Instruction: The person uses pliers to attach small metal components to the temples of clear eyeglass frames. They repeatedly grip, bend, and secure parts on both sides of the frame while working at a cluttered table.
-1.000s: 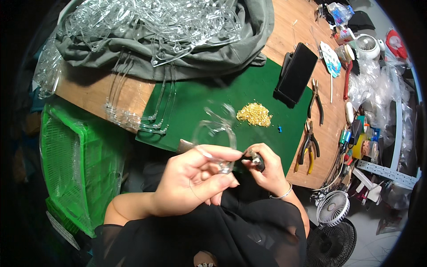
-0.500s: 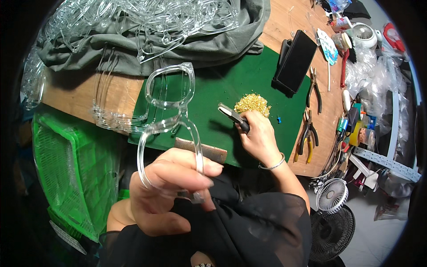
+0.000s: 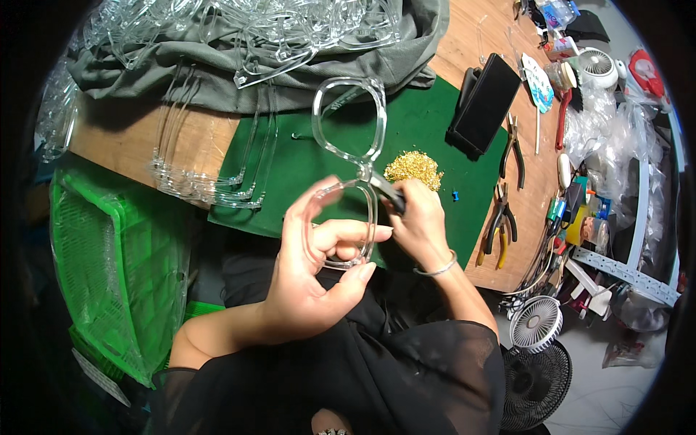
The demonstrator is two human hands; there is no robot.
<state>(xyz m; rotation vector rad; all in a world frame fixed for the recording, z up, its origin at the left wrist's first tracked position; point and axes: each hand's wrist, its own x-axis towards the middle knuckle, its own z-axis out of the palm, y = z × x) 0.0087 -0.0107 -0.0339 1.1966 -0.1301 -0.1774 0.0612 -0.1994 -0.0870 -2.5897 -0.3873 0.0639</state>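
Observation:
My left hand [image 3: 310, 286] grips a clear plastic eyeglass frame [image 3: 381, 119] by its lower rim, fingers passing through that lens opening. The frame stands on end, one rim above the other, with no temples visible on it. Pliers [image 3: 390, 192] with a dark handle are in my closed right hand [image 3: 422, 226]. Their jaws overlap the bridge of the frame; whether they touch it I cannot tell. Just beyond the right hand, a heap of tiny gold-coloured parts [image 3: 413, 168] lies on the green mat [image 3: 297, 163].
Several clear frames [image 3: 217, 190] stand in a row at the left. Behind, more clear frames [image 3: 312, 22] are heaped on grey cloth [image 3: 283, 80]. To the right lie a phone [image 3: 484, 105], two pairs of pliers [image 3: 500, 221] and a blue pin [image 3: 455, 196]. Green crates [image 3: 119, 268] stand lower left.
My left hand has carried the eyeglass frame rightward, so its bridge now meets the plier jaws in view. The right hand has barely moved and still holds the pliers.

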